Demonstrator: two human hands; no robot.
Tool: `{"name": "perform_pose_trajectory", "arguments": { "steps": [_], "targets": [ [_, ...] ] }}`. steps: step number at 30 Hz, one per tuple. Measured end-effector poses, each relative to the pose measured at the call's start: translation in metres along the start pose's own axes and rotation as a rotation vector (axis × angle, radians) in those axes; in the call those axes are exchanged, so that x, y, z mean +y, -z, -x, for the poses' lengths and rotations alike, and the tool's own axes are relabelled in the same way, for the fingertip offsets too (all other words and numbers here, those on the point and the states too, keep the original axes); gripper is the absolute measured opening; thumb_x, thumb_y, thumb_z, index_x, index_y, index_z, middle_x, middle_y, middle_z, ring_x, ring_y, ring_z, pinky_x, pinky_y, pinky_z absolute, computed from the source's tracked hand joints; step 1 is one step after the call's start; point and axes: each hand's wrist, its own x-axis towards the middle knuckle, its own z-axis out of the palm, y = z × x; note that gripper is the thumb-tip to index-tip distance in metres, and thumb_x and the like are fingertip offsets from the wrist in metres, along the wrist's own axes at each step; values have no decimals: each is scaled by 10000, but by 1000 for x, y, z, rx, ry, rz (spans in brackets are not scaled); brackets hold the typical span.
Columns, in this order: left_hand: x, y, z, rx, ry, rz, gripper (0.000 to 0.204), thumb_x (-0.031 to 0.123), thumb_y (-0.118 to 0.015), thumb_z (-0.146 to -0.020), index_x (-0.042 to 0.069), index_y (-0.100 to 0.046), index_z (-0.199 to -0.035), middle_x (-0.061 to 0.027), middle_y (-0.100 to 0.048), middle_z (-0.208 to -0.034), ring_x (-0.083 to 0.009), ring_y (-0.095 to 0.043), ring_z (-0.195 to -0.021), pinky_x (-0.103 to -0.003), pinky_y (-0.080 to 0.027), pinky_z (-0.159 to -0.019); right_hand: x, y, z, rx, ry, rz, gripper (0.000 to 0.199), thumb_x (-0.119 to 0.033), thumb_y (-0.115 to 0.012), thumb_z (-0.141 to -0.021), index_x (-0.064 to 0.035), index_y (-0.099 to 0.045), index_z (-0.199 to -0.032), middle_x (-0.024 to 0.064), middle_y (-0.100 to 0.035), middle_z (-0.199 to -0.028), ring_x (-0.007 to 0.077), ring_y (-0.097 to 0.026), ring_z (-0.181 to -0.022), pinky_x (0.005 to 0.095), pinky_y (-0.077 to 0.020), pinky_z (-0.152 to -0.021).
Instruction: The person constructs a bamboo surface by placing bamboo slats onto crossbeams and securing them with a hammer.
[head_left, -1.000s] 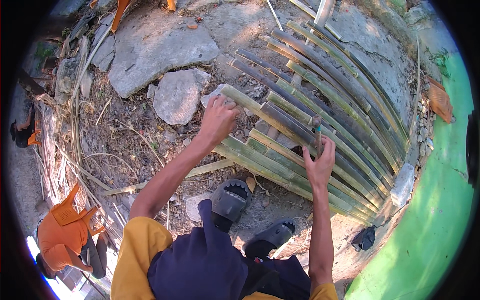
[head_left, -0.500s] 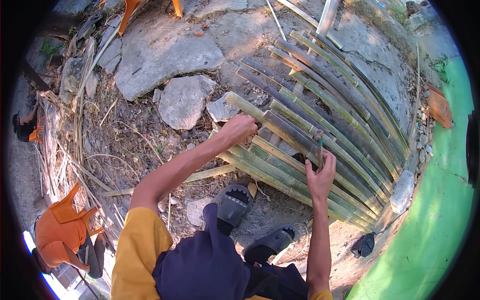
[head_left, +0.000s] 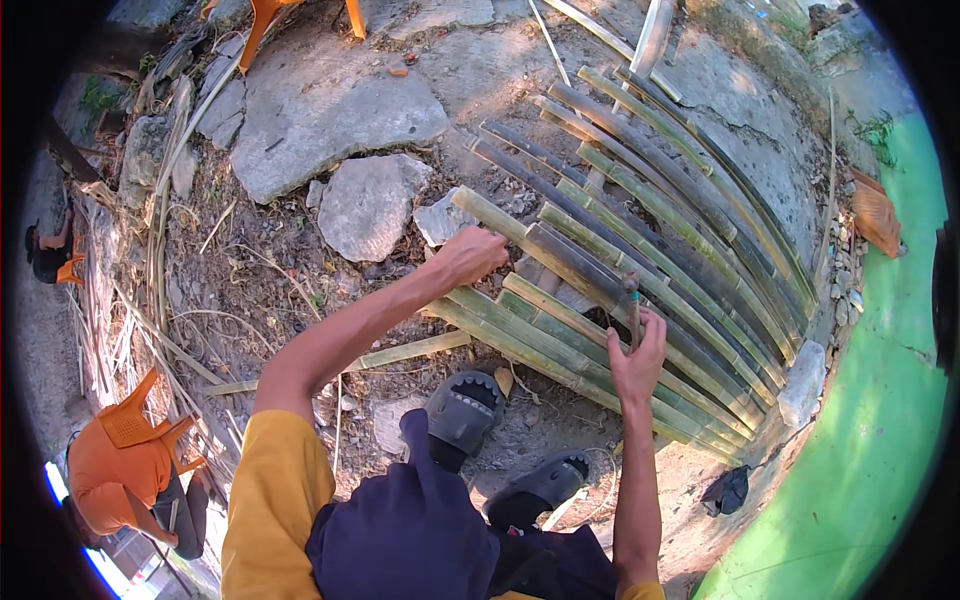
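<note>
Split bamboo slats (head_left: 590, 265), green and dark brown, lie side by side in a fan across the ground before me. My left hand (head_left: 473, 257) is closed beside the near end of one pale slat; whatever its fingers pinch is hidden. Over the middle of the slats, my right hand (head_left: 638, 360) grips a slim upright tool (head_left: 632, 300) with a rusty brown top and a teal band. Its exact kind does not show. Crosswise pieces lie partly visible beneath the slats.
Flat stone slabs (head_left: 340, 130) and a broken rock (head_left: 372, 205) lie beyond my left hand. A pale block (head_left: 803, 384) sits at the slats' right ends, near a green surface (head_left: 850, 470). A person in orange (head_left: 115, 475) sits at lower left. My dark clogs (head_left: 465, 412) are close to the slats.
My right hand has shifted slightly left with the tool, whose top has dipped a little. The left hand has moved slightly left and away, still closed.
</note>
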Motion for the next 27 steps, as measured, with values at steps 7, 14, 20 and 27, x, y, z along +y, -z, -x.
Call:
{"name": "perform_pose_trajectory", "arguments": {
  "steps": [7, 14, 20, 27],
  "targets": [
    [-9, -10, 7, 170, -174, -110, 112, 89, -618, -947, 17, -703, -963, -178, -706, -956, -375, -733, -930, -480, -607, -788, -1, 3, 1, 12, 4, 0, 383, -95, -824, -849, 6, -593, -1139, 195, -618, -1238, 411, -627, -1170, 483, -497, -1015],
    [-7, 6, 12, 110, -64, 4, 150, 19, -631, -901, 12, -681, -1042, -204, -683, -842, -404, -730, -872, -503, -594, -714, -4, 4, 2, 13, -14, -3, 339, -97, -808, -859, 9, -610, -1113, 186, -634, -1236, 385, -635, -1155, 465, -489, -1014],
    [-1, 15, 34, 170, 103, 77, 332, 75, -745, -878, 67, -706, -1208, -157, -719, -996, -391, -716, -938, -505, -574, -794, -4, 3, 4, 10, -15, -7, 342, -102, -810, -855, 5, -613, -1114, 184, -635, -1224, 387, -632, -1149, 470, -489, -1004],
    [-10, 64, 72, 418, 343, 315, 112, 119, -770, -912, 26, -795, -970, -131, -710, -999, -357, -679, -998, -461, -540, -905, -6, 2, 5, -7, 17, 51, 386, -79, -816, -850, -2, -592, -1155, 176, -620, -1237, 402, -637, -1144, 482, -509, -993]
  ]
}}
